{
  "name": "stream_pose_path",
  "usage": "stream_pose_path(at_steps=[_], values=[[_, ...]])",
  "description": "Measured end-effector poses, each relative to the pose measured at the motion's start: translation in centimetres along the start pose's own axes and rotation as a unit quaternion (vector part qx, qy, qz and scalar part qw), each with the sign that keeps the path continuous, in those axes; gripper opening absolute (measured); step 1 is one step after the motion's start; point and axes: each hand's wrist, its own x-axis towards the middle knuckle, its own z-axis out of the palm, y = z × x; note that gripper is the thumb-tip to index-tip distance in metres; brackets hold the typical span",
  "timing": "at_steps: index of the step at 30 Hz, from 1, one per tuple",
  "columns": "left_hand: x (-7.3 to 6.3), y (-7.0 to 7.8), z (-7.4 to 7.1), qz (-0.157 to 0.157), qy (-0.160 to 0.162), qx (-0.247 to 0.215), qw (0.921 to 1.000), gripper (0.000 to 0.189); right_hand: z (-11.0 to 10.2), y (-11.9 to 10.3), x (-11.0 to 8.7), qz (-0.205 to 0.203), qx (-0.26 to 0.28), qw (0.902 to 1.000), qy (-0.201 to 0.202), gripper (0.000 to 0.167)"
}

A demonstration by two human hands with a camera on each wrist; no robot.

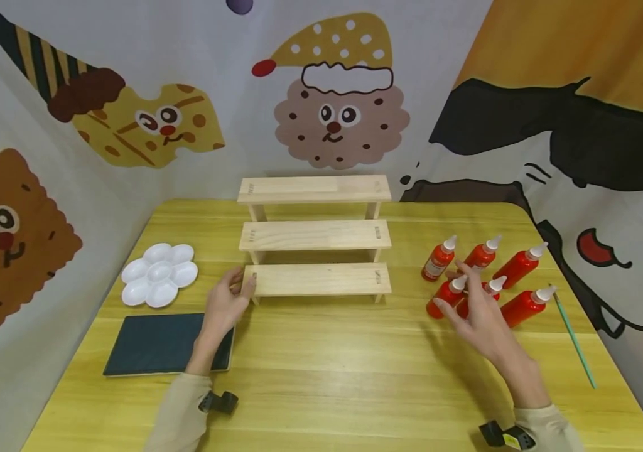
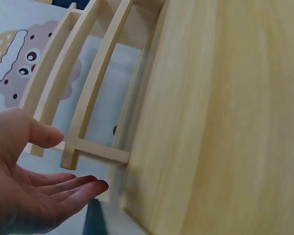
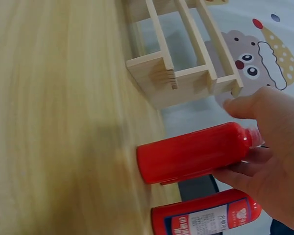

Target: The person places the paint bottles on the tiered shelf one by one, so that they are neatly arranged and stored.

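A pale wooden three-step rack (image 1: pixel 316 279) stands at the table's far middle. My left hand (image 1: pixel 224 307) is at the left end of its lowest step; in the left wrist view the thumb (image 2: pixel 45 134) and fingers are spread around that end, with a gap between. On the right, several red squeeze bottles (image 1: pixel 444 300) with pointed translucent caps stand upright in a group. My right hand (image 1: pixel 482 314) reaches over the front-left bottle. In the right wrist view, its fingers lie behind that bottle (image 3: pixel 193 152) near the neck, while the thumb (image 3: pixel 242 106) stays apart from it.
A white flower-shaped paint palette (image 1: pixel 160 274) lies at the left, with a dark flat book-like pad (image 1: pixel 152 345) in front of it. A thin green paintbrush (image 1: pixel 574 339) lies right of the bottles. Behind the table hangs a cartoon-printed cloth (image 1: pixel 231 37).
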Motion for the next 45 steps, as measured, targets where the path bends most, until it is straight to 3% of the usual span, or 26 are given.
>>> stream_pose_path(at_steps=[6,12,23,34,45], values=[[0.3,-0.1,0.4,-0.021,-0.004,-0.047,0.9987,0.064,0.6,0.0,-0.5,-0.019,-0.021,0.9995,0.011,0.068],[0.5,-0.1,0.7,-0.025,0.011,-0.061,0.9978,0.062,1.1,0.0,-1.1,-0.018,-0.022,0.9996,0.004,0.063],[0.3,-0.3,1.4,-0.032,0.029,-0.074,0.9963,0.059,1.8,-0.3,-1.2,-0.046,0.041,0.9963,0.060,0.060],[0.0,-0.6,1.8,-0.034,0.039,-0.072,0.9960,0.058,1.3,-3.2,1.9,-0.077,0.076,0.9878,0.112,0.066],[-0.1,-0.7,1.9,-0.041,0.058,-0.081,0.9942,0.057,2.7,-6.2,5.8,-0.123,0.154,0.9615,0.192,0.062]])
